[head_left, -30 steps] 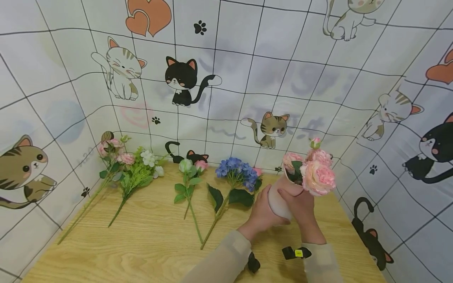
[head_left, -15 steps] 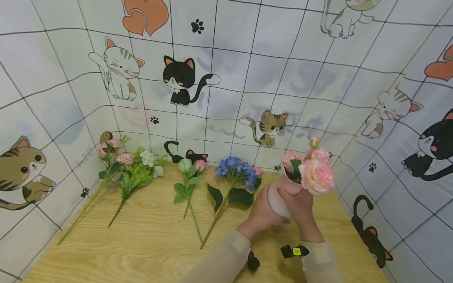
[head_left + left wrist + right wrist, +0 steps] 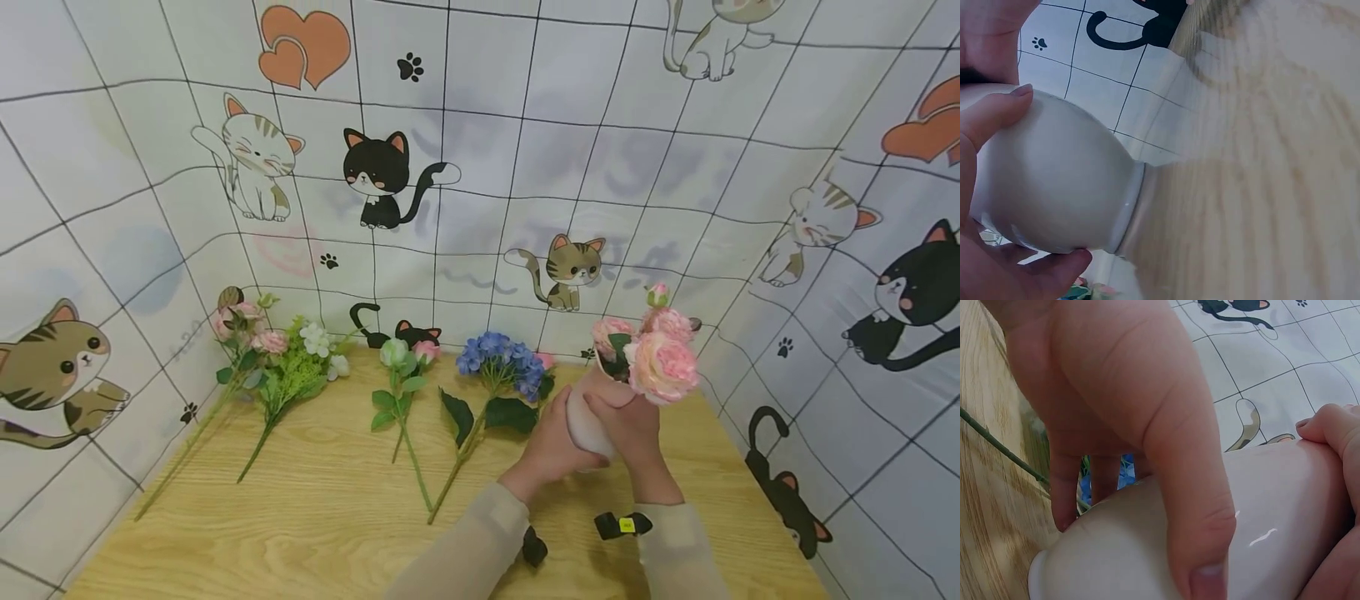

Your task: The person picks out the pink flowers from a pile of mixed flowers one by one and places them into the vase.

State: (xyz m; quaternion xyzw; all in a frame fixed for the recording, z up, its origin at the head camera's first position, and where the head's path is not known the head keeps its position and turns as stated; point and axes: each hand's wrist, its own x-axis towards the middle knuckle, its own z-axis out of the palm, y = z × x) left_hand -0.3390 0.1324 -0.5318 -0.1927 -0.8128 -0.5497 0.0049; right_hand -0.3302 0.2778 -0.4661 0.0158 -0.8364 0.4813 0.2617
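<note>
Both hands hold a pale pink and white vase [image 3: 588,425], which leans to the right in the head view. My left hand [image 3: 553,446] grips its lower body from the left, thumb across the near side. Around the upper part, near the mouth, my right hand [image 3: 632,433] grips from the right. Pink roses [image 3: 662,367] with a small bud and dark leaves stick out of the mouth. In the left wrist view the vase's base [image 3: 1127,209] shows close over the wooden table. The left thumb [image 3: 1200,531] presses the vase's wall in the right wrist view.
A blue hydrangea stem [image 3: 498,362] lies left of the hands. Beside it lies a stem with a pale green bloom [image 3: 393,352] and a pink bud. Farther left are a green spray with white blossoms [image 3: 315,337] and a pink rose stem [image 3: 270,342]. Cat-print walls [image 3: 480,167] enclose the table [image 3: 330,508].
The head view has tilted slightly. The vase and its roses have shifted a little to the left in it, and both hands keep the same hold. The stems on the table lie as before.
</note>
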